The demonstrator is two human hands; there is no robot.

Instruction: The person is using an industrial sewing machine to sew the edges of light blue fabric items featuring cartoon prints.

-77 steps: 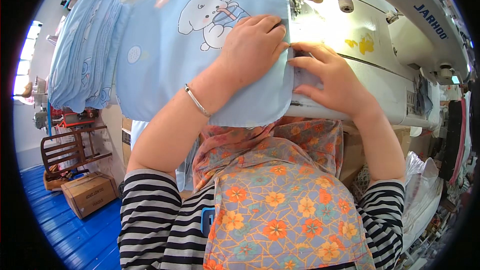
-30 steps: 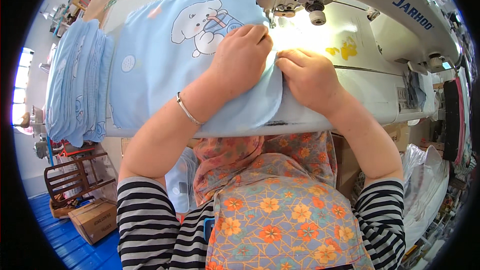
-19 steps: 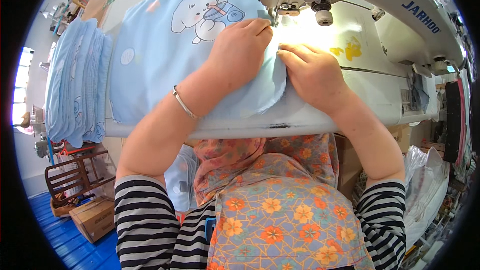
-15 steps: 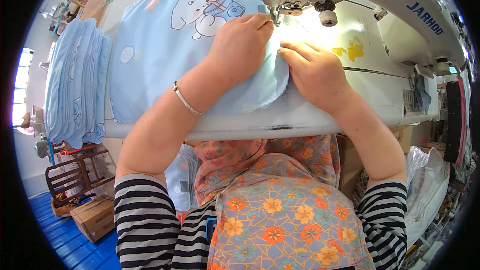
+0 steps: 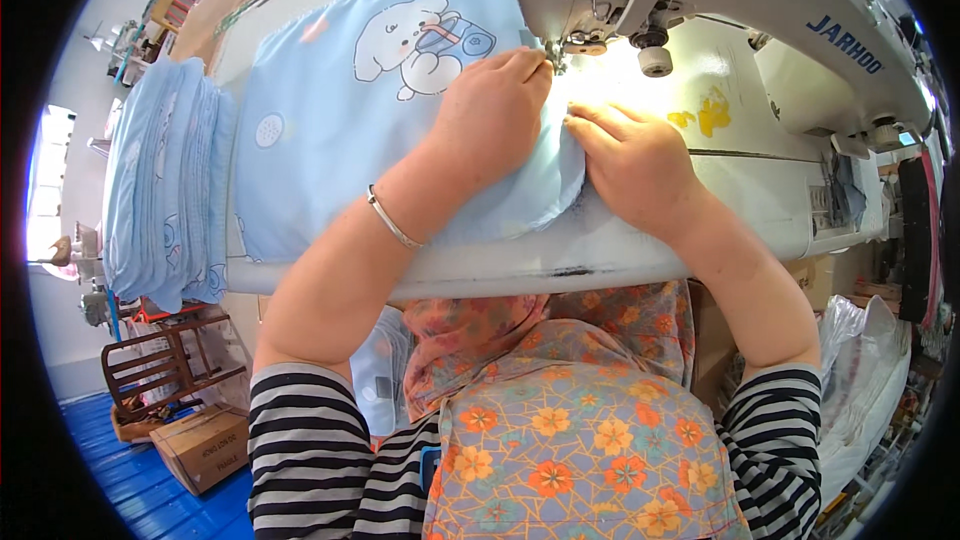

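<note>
A light-blue fabric panel (image 5: 330,155) printed with a white cartoon puppy lies flat on the sewing machine table, its right edge running up to the lit presser foot (image 5: 557,58). My left hand (image 5: 492,110) rests on the panel, fingers closed together and pressing the cloth just beside the foot. Nearer to me, my right hand (image 5: 640,162) pinches the panel's right edge between thumb and fingers. The needle tip is lost in the glare and behind my left fingers.
The white sewing machine head (image 5: 760,25) overhangs the right side. At the left edge of the table hangs a stack of blue fabric pieces (image 5: 165,190). A cardboard box (image 5: 205,445) and a brown chair-like frame (image 5: 160,370) stand on the blue floor; a clear plastic bag (image 5: 850,370) is at right.
The whole view has shifted slightly, so the scene sits lower in the picture. Both hands keep nearly the same hold on the fabric beside the presser foot.
</note>
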